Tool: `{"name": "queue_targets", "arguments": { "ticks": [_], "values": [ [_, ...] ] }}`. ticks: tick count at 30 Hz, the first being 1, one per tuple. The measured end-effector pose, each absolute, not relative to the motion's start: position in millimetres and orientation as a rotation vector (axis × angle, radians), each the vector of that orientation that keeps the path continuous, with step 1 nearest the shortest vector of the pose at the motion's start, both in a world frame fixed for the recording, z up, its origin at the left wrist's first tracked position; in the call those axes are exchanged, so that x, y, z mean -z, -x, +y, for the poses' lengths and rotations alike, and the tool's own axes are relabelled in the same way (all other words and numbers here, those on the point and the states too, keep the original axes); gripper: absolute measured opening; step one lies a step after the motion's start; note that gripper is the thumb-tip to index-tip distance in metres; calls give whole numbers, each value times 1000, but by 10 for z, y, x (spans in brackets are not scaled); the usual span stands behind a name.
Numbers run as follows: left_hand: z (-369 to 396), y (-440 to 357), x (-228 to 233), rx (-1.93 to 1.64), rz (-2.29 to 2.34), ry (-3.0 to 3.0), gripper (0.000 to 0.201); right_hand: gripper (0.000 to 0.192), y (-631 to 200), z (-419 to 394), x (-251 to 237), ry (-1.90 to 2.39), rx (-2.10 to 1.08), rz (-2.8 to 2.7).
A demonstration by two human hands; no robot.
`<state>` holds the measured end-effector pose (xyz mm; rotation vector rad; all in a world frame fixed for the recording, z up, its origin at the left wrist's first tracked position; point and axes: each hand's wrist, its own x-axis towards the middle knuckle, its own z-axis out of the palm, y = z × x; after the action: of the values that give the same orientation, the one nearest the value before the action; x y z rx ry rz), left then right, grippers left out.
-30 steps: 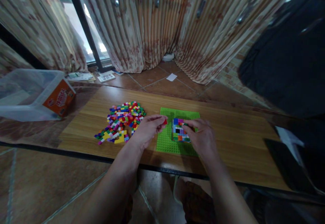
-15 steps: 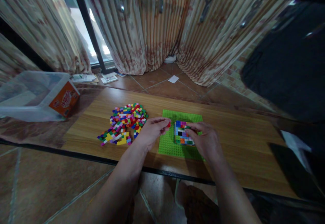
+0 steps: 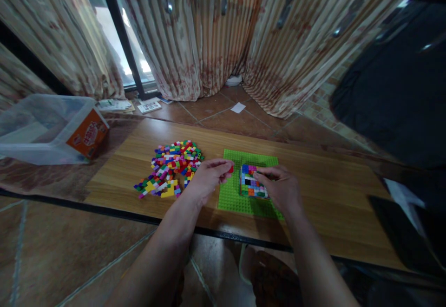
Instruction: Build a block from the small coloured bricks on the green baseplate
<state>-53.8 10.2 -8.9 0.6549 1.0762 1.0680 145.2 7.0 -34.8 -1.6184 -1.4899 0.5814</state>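
Between the thumb and fingertips of my left hand [image 3: 213, 174] is a small red toy brick [image 3: 231, 169], held over the left side of a green studded baseplate [image 3: 228, 201]. On that baseplate sits a low square build of many-coloured bricks [image 3: 248, 190], with a small dark opening near its middle. My right hand [image 3: 283, 187] is at the build's upper right, thumb and fingers pinched together on top of it. Whatever lies between those fingertips is hidden. The hand covers the right part of the build.
A pile of loose mixed bricks [image 3: 174, 163] lies on the wooden table [image 3: 327, 205], left of the baseplate. Farther left stands a clear plastic bin [image 3: 45, 151] with an orange label. A dark flat object [image 3: 393, 223] rests at the table's right end.
My right thumb and fingertips have shifted slightly on top of the build. The left hand still holds the red brick in nearly the same place.
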Motion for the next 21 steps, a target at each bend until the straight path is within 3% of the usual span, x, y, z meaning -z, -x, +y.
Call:
{"name": "queue_targets", "arguments": {
  "ticks": [8, 14, 21],
  "values": [
    [102, 557, 85, -1069, 1067, -656, 18, 28, -1457, 62, 337, 1704, -467, -1503],
    [96, 545, 97, -1061, 1097, -695, 18, 38, -1505, 82, 351, 1695, -610, -1363],
    [87, 493, 106, -1067, 1136, -678, 19, 28, -1460, 116, 335, 1699, -587, -1347]
  ]
}}
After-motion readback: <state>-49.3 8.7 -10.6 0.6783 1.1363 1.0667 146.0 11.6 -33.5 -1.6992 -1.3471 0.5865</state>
